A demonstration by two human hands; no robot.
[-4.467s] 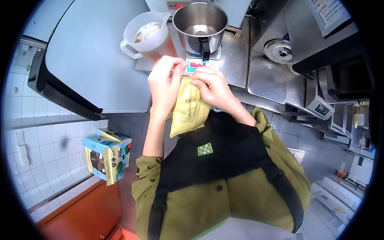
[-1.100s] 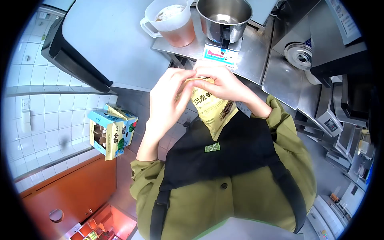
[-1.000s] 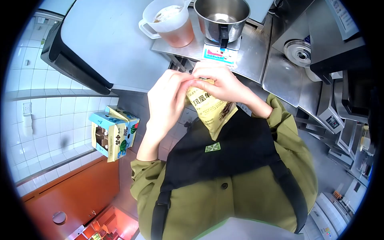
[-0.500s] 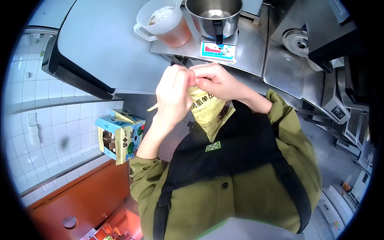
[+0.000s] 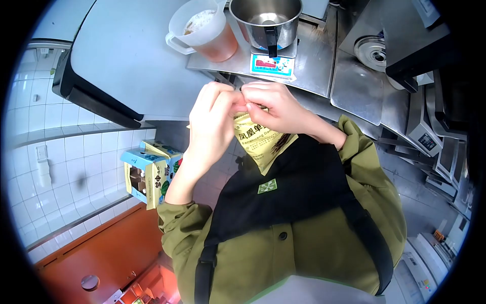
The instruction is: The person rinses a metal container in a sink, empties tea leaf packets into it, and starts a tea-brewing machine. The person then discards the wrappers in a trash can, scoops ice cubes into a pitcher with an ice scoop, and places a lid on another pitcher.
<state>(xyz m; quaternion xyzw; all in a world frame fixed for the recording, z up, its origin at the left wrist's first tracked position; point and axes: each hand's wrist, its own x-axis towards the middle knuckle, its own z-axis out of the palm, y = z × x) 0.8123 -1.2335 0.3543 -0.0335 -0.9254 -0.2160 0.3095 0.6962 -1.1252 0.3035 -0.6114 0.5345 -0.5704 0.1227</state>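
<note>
A yellow packet [image 5: 260, 144] with dark printed characters hangs in front of the black apron, one corner pointing down. My left hand [image 5: 212, 119] is closed on its top edge, fingers pinched. My right hand [image 5: 271, 106] pinches the same edge, its fingertips touching those of the left. Beyond the hands, a steel pot [image 5: 266, 23] with a black handle stands on a scale [image 5: 272, 66] with a red display. Left of the pot is a translucent pitcher [image 5: 207, 38] of reddish-brown liquid with white foam on top.
The steel counter [image 5: 314, 66] runs beyond my hands, with round metal lids [image 5: 372, 53] at its right. A large pale-blue surface [image 5: 131, 61] fills the upper left. Below it stands a blue and yellow carton [image 5: 152, 175], above an orange cabinet [image 5: 106, 248].
The packet earlier showed its barcode side; now its front with large characters faces me. A pale strip seen beside my left hand half a second ago is now mostly hidden.
</note>
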